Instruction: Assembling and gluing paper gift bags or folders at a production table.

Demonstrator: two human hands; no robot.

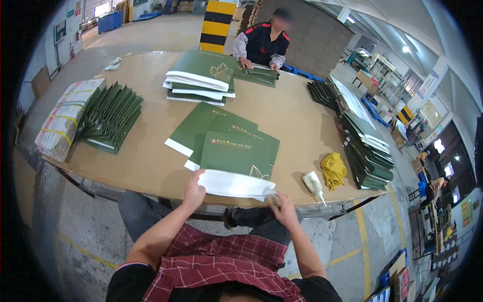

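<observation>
A flat green bag (pixel 236 151) with gold leaf lines lies at the near edge of the table (pixel 287 121), its white end flap (pixel 236 184) facing the person. The left hand (pixel 193 191) is clamped on the flap's left end; the right hand (pixel 285 209) is at its right end, the fingertips too blurred to tell whether they pinch it. Directly beyond, overlapping green bags (pixel 193 126) lie partly under this one. To the right are a white squeeze bottle (pixel 314 185) and a crumpled yellow cloth (pixel 333 171), with a long pile of green bags (pixel 367 151) along the table's right side. At left, fanned green bags (pixel 113 118) lean beside a strapped pale bundle (pixel 68 118). Across the table, beside a tall stack (pixel 201 68), a co-worker (pixel 264 45) has both hands on more bags (pixel 259 76).
</observation>
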